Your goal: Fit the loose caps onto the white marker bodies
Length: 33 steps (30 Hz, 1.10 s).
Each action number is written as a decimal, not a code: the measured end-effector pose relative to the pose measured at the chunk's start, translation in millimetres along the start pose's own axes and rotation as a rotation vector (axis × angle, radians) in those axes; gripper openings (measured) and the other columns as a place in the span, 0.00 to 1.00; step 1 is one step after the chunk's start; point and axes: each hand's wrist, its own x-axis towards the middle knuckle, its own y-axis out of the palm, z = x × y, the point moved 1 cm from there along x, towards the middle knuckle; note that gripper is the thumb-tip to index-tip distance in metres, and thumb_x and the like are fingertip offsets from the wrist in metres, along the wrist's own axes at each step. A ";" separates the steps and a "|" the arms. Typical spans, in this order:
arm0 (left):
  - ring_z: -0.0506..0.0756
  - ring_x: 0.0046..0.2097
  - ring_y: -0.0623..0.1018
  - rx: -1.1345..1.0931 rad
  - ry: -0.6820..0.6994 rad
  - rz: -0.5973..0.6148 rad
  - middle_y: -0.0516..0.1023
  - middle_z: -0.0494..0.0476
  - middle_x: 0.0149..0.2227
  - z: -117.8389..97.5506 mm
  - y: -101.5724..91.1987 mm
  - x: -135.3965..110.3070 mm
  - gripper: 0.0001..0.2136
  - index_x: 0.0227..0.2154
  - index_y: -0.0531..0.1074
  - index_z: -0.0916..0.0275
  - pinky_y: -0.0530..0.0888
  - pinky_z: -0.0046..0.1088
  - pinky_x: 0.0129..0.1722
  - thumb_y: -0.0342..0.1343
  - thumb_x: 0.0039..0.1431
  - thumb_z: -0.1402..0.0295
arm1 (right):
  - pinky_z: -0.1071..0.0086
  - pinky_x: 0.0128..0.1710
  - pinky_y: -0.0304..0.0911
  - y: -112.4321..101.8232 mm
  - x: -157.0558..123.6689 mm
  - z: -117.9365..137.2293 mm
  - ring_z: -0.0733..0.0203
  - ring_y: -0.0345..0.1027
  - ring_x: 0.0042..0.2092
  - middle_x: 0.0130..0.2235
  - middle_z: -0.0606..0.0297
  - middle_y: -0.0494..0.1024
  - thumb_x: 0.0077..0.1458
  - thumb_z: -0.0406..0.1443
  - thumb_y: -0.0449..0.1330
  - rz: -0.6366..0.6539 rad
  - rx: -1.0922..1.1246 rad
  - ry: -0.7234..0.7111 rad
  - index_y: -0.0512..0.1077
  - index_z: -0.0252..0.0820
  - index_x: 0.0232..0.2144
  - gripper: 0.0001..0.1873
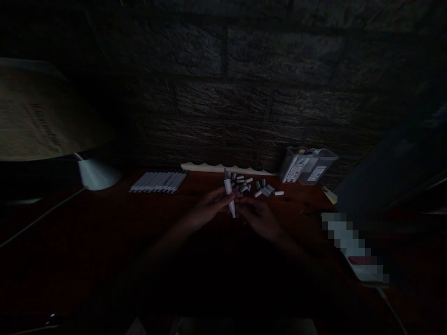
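The scene is very dark. My left hand grips a white marker that stands nearly upright, its dark tip pointing up. My right hand is curled against the marker's lower end, fingers closed around it. Just behind the hands lies a scatter of several small white marker caps on the dark red-brown table.
A row of several white markers lies at the back left. A clear plastic marker box stands at the back right. A pale scalloped strip runs along the brick wall. A white lamp base sits left; papers lie right.
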 end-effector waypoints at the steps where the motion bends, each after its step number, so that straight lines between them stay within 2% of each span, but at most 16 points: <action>1: 0.54 0.39 0.76 0.005 -0.004 -0.003 0.77 0.57 0.38 -0.2 0.0 0.0 0.15 0.41 0.76 0.63 0.74 0.29 0.38 0.62 0.55 0.58 | 0.72 0.26 0.62 -0.1 0.0 0.0 0.68 0.64 0.27 0.31 0.65 0.75 0.56 0.41 0.56 0.001 -0.001 -0.001 0.74 0.41 0.36 0.11; 11: 0.54 0.40 0.76 0.036 0.023 0.005 0.77 0.57 0.38 -0.4 -0.4 0.4 0.16 0.43 0.76 0.63 0.73 0.28 0.37 0.61 0.56 0.59 | 0.73 0.26 0.61 0.9 -0.1 -0.7 0.68 0.64 0.27 0.31 0.66 0.74 0.57 0.43 0.56 0.021 -0.009 -0.014 0.73 0.41 0.36 0.13; 18: 0.54 0.38 0.76 0.099 0.026 0.026 0.78 0.58 0.38 -0.4 0.3 1.7 0.16 0.43 0.76 0.63 0.73 0.29 0.37 0.60 0.56 0.57 | 0.72 0.29 0.62 0.8 -0.2 -4.2 0.67 0.67 0.28 0.31 0.66 0.76 0.58 0.40 0.55 0.051 -0.044 -0.062 0.73 0.41 0.37 0.10; 22: 0.55 0.42 0.76 0.224 0.092 0.032 0.79 0.57 0.40 0.0 -0.2 1.8 0.14 0.43 0.76 0.62 0.72 0.30 0.42 0.58 0.59 0.60 | 0.69 0.34 0.65 1.3 -0.3 -5.9 0.64 0.69 0.32 0.31 0.65 0.77 0.59 0.36 0.53 0.042 -0.205 -0.180 0.74 0.42 0.35 0.09; 26: 0.57 0.45 0.77 0.431 0.098 0.075 0.80 0.56 0.44 7.1 -1.1 0.3 0.15 0.45 0.76 0.61 0.71 0.32 0.46 0.57 0.59 0.59 | 0.62 0.44 0.66 3.2 -0.1 -9.9 0.59 0.72 0.42 0.42 0.58 0.79 0.57 0.32 0.54 0.142 -0.441 -0.344 0.74 0.40 0.37 0.09; 29: 0.59 0.46 0.77 0.616 0.116 0.062 0.80 0.58 0.45 14.4 -1.6 -1.2 0.15 0.46 0.76 0.61 0.70 0.33 0.48 0.56 0.60 0.59 | 0.59 0.49 0.65 3.2 -0.8 -14.8 0.54 0.72 0.48 0.46 0.55 0.78 0.56 0.32 0.56 0.219 -0.586 -0.332 0.74 0.40 0.43 0.12; 33: 0.59 0.46 0.77 0.688 0.172 0.100 0.80 0.57 0.46 18.8 -1.3 -2.4 0.15 0.47 0.76 0.58 0.69 0.33 0.48 0.54 0.61 0.59 | 0.58 0.50 0.64 1.6 -3.4 -16.5 0.53 0.71 0.49 0.48 0.54 0.78 0.58 0.34 0.56 0.246 -0.632 -0.324 0.74 0.39 0.45 0.14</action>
